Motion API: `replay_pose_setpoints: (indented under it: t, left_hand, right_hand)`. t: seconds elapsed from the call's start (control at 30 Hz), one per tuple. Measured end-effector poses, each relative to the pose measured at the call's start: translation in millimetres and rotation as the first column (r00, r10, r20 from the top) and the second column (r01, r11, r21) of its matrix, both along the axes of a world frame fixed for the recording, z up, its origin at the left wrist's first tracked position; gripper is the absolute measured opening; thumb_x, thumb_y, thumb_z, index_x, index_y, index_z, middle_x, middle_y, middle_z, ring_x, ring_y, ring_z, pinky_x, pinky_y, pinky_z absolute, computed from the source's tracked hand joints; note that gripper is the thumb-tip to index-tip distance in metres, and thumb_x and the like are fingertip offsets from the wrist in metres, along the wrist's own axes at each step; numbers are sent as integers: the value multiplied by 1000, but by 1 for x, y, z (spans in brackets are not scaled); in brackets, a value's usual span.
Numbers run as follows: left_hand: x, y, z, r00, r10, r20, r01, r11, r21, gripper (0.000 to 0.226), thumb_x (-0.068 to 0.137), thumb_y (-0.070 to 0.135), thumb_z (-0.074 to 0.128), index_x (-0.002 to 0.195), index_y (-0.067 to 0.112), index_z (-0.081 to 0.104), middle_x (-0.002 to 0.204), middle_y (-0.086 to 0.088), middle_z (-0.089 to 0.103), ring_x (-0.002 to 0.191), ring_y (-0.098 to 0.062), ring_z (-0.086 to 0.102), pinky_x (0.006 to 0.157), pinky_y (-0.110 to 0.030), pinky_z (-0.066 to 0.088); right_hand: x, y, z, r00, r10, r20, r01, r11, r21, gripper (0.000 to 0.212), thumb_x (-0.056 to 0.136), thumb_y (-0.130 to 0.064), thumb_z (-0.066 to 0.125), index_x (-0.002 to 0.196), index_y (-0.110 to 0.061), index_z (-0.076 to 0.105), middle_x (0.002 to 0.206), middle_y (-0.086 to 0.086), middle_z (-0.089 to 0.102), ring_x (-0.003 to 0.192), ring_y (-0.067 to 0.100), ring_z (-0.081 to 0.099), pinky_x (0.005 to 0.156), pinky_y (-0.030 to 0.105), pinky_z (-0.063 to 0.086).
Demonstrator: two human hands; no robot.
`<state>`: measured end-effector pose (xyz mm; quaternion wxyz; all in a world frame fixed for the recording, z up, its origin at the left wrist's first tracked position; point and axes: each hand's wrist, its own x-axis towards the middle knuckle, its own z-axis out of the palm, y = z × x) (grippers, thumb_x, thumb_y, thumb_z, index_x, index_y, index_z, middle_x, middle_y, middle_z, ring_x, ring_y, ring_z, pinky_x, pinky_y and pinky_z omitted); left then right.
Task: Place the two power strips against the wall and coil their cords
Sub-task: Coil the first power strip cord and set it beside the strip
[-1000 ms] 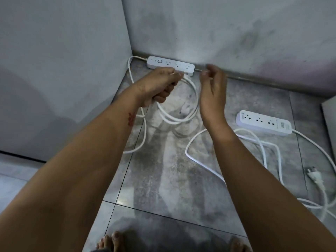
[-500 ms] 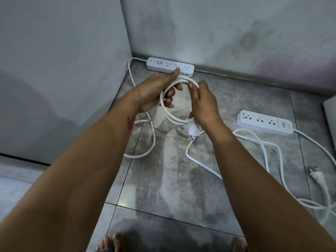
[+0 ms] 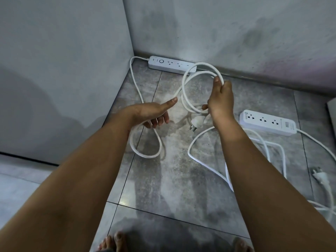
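Note:
The first white power strip (image 3: 171,65) lies against the back wall in the corner. My right hand (image 3: 220,100) grips its coiled cord (image 3: 187,79), holding two loops up above the floor, and the plug (image 3: 197,122) dangles just below that hand. My left hand (image 3: 152,113) is lower and to the left, thumb straight and fingers loosely curled round the uncoiled part of the same cord, which runs on to a slack loop (image 3: 145,155) on the floor. The second power strip (image 3: 267,122) lies on the tiles away from the wall.
The second strip's cord (image 3: 200,157) sprawls loose over the floor to the right, ending in its plug (image 3: 320,176). A grey side wall (image 3: 63,79) closes the left. My bare toes (image 3: 111,242) show at the bottom edge. A grey panel edge (image 3: 331,110) stands at far right.
My right hand has taken over the coil and raised it to the right. My left hand has left the coil and moved down and left along the loose cord.

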<state>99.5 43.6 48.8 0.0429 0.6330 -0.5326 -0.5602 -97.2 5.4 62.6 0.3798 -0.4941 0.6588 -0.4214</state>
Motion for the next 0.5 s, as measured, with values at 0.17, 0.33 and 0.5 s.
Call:
replay_pose_setpoints:
  t: [0.17,0.33,0.5]
  left_hand:
    - [3,7,-15,938,201,-283,-161,974,156,57,78,74,51,70,18,45,56,3,24,45,-11,19,46,-24,21]
    - [-17,13,-15,817,331,-473,-222,937,271,59,67,74,59,78,16,51,57,0,41,47,-13,39,44,-22,38]
    - [-18,15,-13,756,332,-565,-96,909,406,77,77,66,49,115,1,60,114,-16,71,107,-29,68,87,-44,58]
  right_hand:
    - [4,-6,2,958,-140,248,121,988,92,25,105,-35,31,102,-12,39,75,2,38,55,13,45,54,36,57]
    - [15,-7,5,819,-267,507,179,960,215,20,106,-29,28,112,-11,35,86,2,38,62,13,44,59,36,57]
    - [22,-13,2,843,-291,453,207,952,228,25,106,-30,28,116,-9,36,82,2,39,61,12,41,68,40,59]
